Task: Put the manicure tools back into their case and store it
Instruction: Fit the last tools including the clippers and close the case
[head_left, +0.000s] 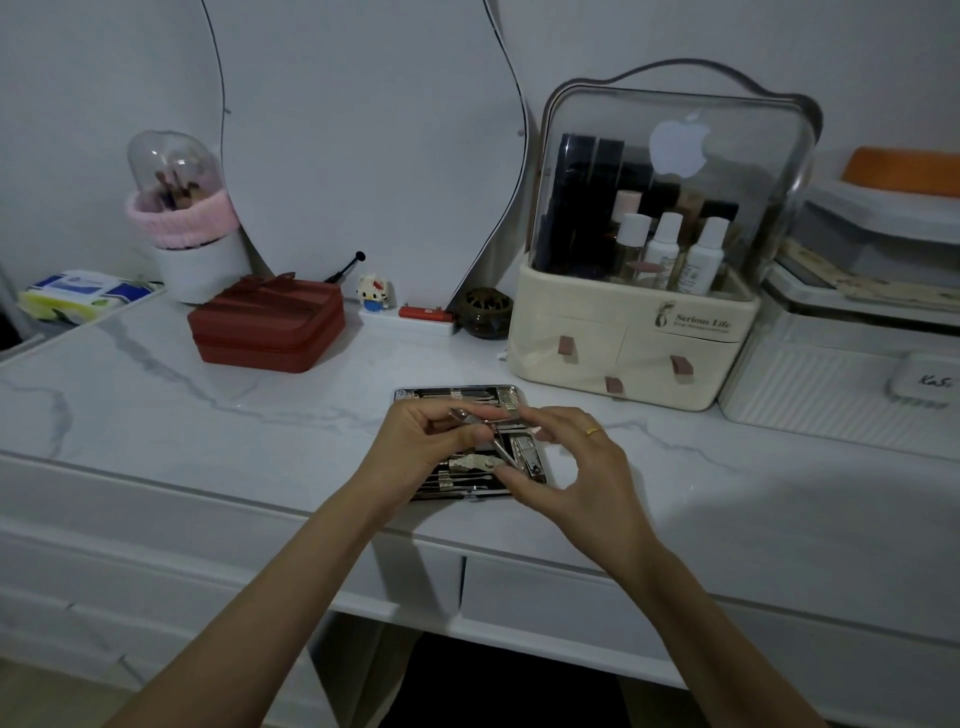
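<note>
The manicure case lies open on the white marble-look table, with several metal tools strapped in both halves. Over the case I hold a metal nipper between both hands. My left hand pinches its head end from the left. My right hand holds its handles from the right, with a gold ring on one finger. A nail clipper sits in the case's near half, partly hidden by my fingers.
A dark red zip pouch lies at the back left. A cream cosmetics organiser with a clear lid and drawers stands to the right, white boxes beyond it. A brush holder, a small figurine and a mirror stand behind.
</note>
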